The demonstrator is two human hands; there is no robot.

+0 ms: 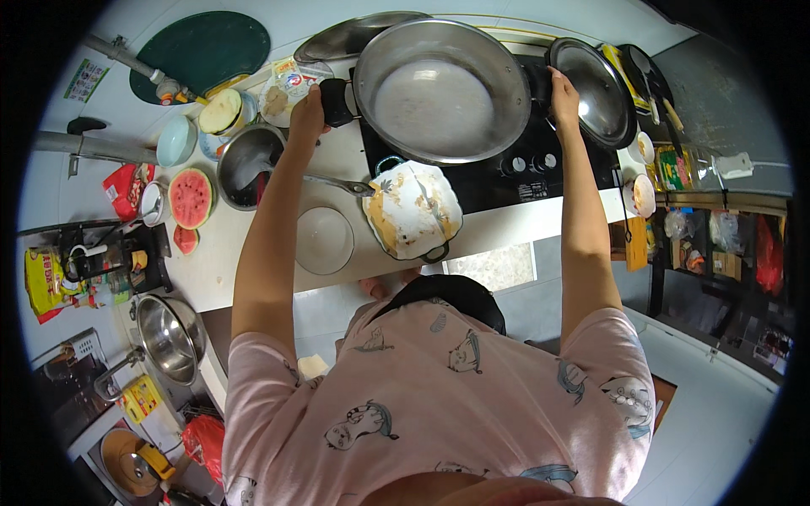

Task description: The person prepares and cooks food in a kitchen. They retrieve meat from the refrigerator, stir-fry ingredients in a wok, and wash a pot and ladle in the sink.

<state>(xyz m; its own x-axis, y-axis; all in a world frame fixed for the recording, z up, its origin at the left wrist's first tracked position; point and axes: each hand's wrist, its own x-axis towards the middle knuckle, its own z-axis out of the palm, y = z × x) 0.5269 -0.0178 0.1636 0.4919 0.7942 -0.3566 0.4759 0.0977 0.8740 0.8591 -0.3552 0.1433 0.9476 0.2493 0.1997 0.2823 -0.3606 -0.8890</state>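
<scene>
A large two-handled steel pot [516, 82] is over the black cooktop [481, 190], with cloudy pale liquid inside. My left hand [309, 117] grips its left black handle [335, 103]. At the other side, my right hand [563, 95] holds the right handle, mostly hidden. Just right of that hand leans a dark-rimmed pot lid [598, 95]. Below the pot, a square patterned dish [414, 209] with green handles overlaps the counter's front edge. A metal utensil's handle [342, 184] reaches its rim from a smaller steel pot [237, 167]. An empty-looking glass bowl [324, 240] stands left of the dish.
At left are a cut watermelon half [191, 197], a pale blue bowl [176, 140] and a steel sink basin [168, 338]. A green board [202, 54] leans on the wall. Small bowls [640, 196], an oil bottle [696, 167] and a black pan [645, 76] are at right.
</scene>
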